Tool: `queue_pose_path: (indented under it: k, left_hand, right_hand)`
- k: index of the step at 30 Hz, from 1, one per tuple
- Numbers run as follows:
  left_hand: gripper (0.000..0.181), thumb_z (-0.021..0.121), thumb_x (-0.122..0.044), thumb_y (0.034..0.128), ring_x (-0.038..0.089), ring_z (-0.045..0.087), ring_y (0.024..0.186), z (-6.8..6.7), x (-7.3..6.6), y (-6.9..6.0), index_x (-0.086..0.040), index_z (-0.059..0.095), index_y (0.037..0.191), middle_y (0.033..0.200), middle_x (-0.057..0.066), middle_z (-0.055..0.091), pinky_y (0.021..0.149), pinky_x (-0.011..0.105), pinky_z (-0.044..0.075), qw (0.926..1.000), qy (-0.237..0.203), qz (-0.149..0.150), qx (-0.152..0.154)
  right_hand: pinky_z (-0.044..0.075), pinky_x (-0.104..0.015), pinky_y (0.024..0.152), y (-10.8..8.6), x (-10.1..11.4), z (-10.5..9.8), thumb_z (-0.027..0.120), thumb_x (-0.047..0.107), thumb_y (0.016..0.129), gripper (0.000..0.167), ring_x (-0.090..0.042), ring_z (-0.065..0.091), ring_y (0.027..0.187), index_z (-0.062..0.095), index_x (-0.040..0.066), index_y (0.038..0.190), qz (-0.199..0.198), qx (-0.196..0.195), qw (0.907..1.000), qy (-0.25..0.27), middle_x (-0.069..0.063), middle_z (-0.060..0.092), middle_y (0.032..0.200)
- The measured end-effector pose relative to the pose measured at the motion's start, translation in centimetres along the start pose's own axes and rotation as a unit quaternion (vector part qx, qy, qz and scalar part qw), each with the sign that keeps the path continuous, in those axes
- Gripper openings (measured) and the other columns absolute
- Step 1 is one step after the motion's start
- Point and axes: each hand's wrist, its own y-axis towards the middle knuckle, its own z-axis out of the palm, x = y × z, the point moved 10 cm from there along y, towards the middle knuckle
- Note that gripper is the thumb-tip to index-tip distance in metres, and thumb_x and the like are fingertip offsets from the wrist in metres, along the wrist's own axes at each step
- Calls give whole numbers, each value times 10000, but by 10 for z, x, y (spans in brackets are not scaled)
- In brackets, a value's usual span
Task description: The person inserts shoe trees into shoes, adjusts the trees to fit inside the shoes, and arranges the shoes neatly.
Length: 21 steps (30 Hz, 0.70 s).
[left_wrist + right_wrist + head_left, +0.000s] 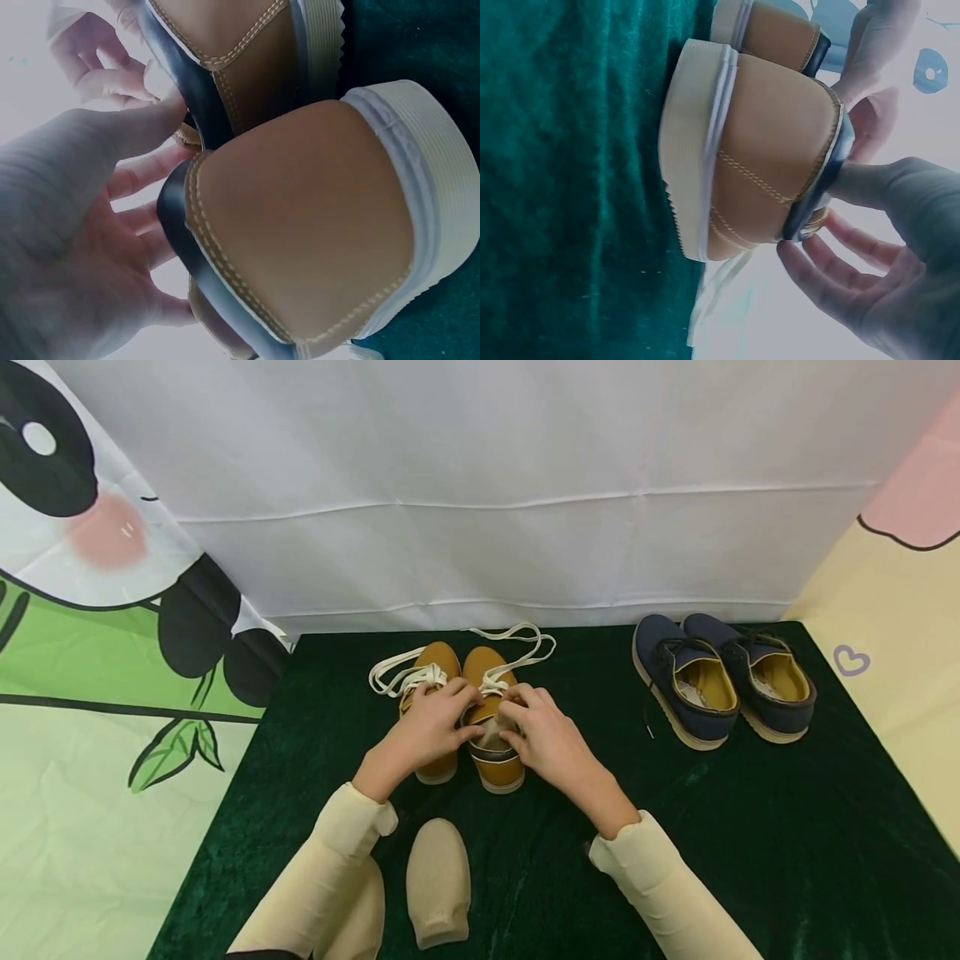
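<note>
Working over a dark green velvety cloth (750,843), you face a creased white backdrop (487,560), with cartoon-printed fabric on the left (60,660) and pale yellow fabric on the right (877,718). A pair of navy shoes (712,731) stands near the cloth's far right corner, their openings showing yellow lining. The right tan shoe (501,772) stands upright before you beside the left tan shoe (437,768), near the far edge; white laces (495,681) trail from both. Something pale (491,733) shows inside the right tan shoe. Your left hand (431,722) holds the left edge of its opening, thumb and fingers bent; your right hand (547,735) pinches the right edge. Nearer you lies a rounded beige form (438,881), just beside your left sleeve (326,852).
</note>
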Motion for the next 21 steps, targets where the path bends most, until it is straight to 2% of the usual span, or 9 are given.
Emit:
queue_pose_path:
  k: [5,9,12,17,21]
  left_hand:
    - [375,737,-364,984,270,652,1151,1,-1,1,-127,627,1253,1322,84,602,1123,718,340,9999,14,-67,131]
    - [486,723,-454,977,281,630,1202,2,0,2,-118,606,1308,1349,102,596,1141,714,323,9993,-8,-189,328]
    - [576,718,-490,970,291,621,1243,4,-2,4,-110,576,1379,1408,124,588,1150,714,312,9987,32,-231,457]
    - [612,733,-469,965,284,631,1244,3,-4,4,-110,548,1424,1435,132,587,1138,723,326,9985,85,-248,486]
    - [581,743,-442,964,275,647,1218,3,-4,5,-116,559,1409,1412,121,605,1128,723,347,9988,135,-243,410]
  right_hand:
    - [570,-400,869,2,-8,0,837,151,901,266,-271,571,1174,684,151,1118,130,-94,9994,309,-77,583,1315]
    - [538,-480,1025,4,-17,2,843,187,900,506,-307,557,1259,606,106,1339,363,17,9978,554,-124,541,1389]
    - [496,-533,1097,7,-22,5,830,219,914,679,-347,521,1359,501,85,1492,558,290,9952,753,-161,494,1503]
    - [506,-507,1094,12,-29,13,818,252,927,767,-327,546,1377,426,81,1564,915,825,9875,980,-147,491,1567]
    - [522,-480,1061,16,-31,16,821,267,924,746,-305,579,1315,450,70,1540,988,900,9874,848,-149,529,1518]
